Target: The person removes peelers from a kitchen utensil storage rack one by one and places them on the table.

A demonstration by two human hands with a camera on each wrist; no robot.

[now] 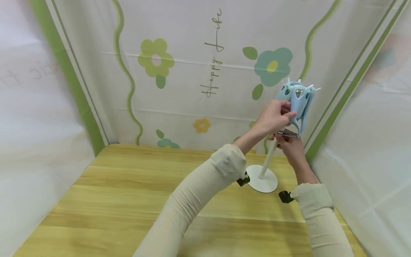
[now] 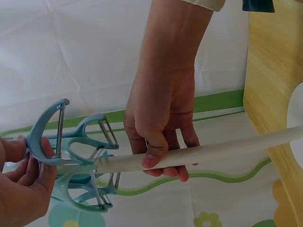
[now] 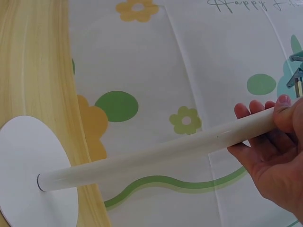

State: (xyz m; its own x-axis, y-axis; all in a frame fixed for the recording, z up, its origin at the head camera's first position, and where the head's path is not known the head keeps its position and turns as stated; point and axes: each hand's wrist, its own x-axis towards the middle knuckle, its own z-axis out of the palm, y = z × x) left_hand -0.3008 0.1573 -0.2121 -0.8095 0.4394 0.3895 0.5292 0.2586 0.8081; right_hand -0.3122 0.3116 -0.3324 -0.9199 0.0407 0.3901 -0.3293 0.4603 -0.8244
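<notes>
A white stand with a round base (image 1: 266, 186) and an upright pole (image 1: 269, 159) is at the table's right side. Several light blue peelers (image 2: 85, 185) hang round the top of the pole, their metal blades downward. My left hand (image 1: 272, 116) pinches the handle of one blue peeler (image 2: 36, 137) between thumb and fingers, beside the others. Below them, my right hand (image 1: 291, 147) grips the pole; its thumb and fingers wrap the white tube (image 3: 161, 158) in the right wrist view. Whether the pinched peeler's handle end is on its hook cannot be made out.
The wooden table (image 1: 128, 192) stretches to the left and front of the stand. White cloth (image 1: 189, 78) with flowers and green lines hangs behind, and white cloth walls stand on both sides. A small black camera (image 1: 285, 196) is fixed at each cuff.
</notes>
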